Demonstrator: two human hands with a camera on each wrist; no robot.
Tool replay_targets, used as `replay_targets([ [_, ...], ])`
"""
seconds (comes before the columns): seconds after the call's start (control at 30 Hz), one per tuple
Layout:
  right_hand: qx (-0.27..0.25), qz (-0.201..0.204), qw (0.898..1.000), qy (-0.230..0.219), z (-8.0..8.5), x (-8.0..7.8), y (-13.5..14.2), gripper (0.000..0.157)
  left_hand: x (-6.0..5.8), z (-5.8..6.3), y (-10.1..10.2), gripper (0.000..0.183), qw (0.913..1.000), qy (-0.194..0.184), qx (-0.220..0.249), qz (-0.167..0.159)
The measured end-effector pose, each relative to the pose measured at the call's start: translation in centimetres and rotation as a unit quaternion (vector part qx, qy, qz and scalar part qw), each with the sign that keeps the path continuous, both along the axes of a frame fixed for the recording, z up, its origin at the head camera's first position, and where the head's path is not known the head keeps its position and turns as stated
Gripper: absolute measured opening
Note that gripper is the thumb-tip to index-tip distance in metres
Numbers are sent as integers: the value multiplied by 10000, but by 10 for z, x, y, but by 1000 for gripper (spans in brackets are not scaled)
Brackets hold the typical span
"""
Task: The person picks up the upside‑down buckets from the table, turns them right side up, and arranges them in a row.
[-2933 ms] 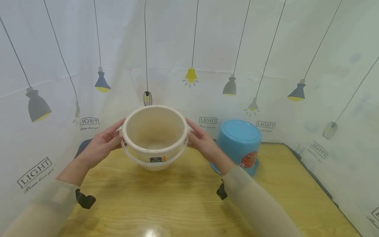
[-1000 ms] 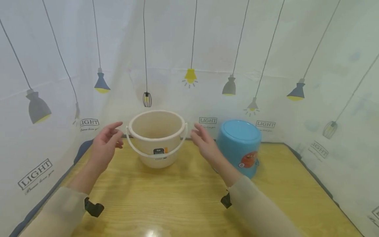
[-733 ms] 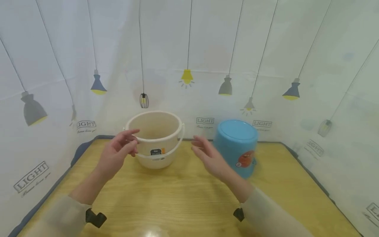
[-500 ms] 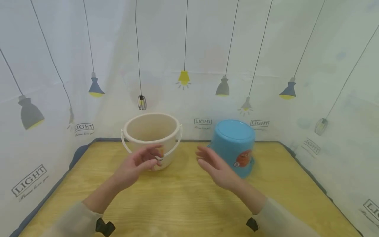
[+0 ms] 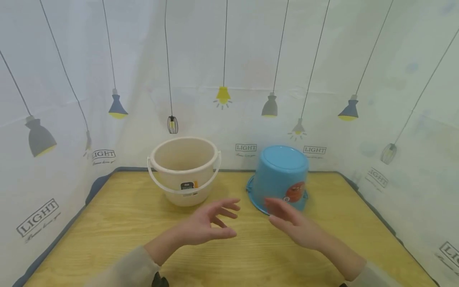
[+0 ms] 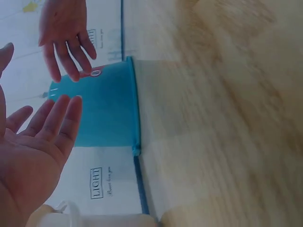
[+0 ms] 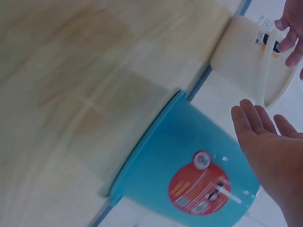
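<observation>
A cream bucket [image 5: 201, 175] with a white handle and a black-and-orange label stands upright at the back left of the table. To its right a blue bucket [image 5: 276, 179] with a red sticker sits upside down, its rim on the wood. My left hand [image 5: 201, 225] hovers in front of the cream bucket, fingers spread and apart from both buckets. My right hand [image 5: 301, 229] is in front of the blue bucket, fingers slightly bent, holding nothing. In the right wrist view the blue bucket [image 7: 156, 156] lies beyond my right hand [image 7: 270, 146].
The light wooden table [image 5: 125, 223] has a dark edge along its back and sides. White sheeting [image 5: 201, 52] printed with hanging lamps and "LIGHT" signs stands close behind and on both sides.
My hands released the cream bucket after it was lowered onto the table at the back left. Both have since drawn back and moved right, toward the blue bucket, which stays in place.
</observation>
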State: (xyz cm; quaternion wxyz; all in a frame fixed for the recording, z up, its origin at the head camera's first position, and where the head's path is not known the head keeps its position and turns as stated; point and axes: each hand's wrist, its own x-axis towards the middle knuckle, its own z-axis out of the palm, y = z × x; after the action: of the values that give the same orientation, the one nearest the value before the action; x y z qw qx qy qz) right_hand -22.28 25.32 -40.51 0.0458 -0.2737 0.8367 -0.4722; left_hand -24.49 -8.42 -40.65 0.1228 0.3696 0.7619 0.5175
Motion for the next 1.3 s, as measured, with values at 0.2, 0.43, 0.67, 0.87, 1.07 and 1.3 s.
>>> replay_targets([
  [0.2,619,-336,9972,-263,-5,4,39,59,-11,-16,14,82,9995,-251,-193,32],
  [0.43,1254,-854,9884,-66,-11,-1,86,58,-27,-30,24,86,9980,-263,-539,183],
  [0.67,1503,-1160,9817,157,-23,-20,128,61,-51,-38,37,93,9934,-417,-948,484],
  [0.87,2006,-1282,9712,-111,-28,-44,140,77,-74,-38,48,102,9880,-440,-1221,835],
  [1.07,2444,-1249,9615,-171,-30,-69,136,101,-94,-36,59,110,9814,-458,-1520,1075],
  [1.3,2568,-1169,9589,-299,-27,-88,126,118,-122,-32,73,113,9707,-41,-2139,1092],
])
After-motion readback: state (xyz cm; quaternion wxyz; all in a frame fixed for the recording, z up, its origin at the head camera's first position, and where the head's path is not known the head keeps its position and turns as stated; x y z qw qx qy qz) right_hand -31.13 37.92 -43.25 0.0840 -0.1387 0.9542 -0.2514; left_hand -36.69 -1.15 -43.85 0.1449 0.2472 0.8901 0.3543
